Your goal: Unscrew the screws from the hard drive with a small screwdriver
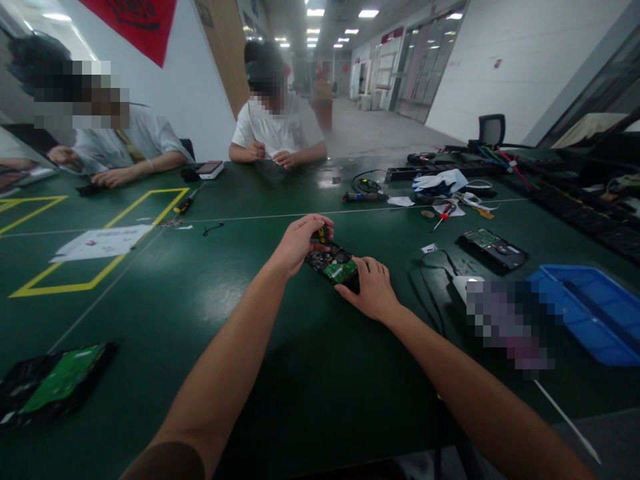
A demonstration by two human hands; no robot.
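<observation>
A black hard drive with a green circuit board facing up lies on the dark green table in front of me. My left hand is curled around a small yellow-and-black screwdriver, held upright over the drive's far end. My right hand rests on the drive's near right corner, fingers bent and pressing it down.
Another hard drive lies at the near left, a third at the right beside a blue tray. Black cables, gloves and tools lie farther right. Two people sit across the table. Yellow tape frames a paper sheet.
</observation>
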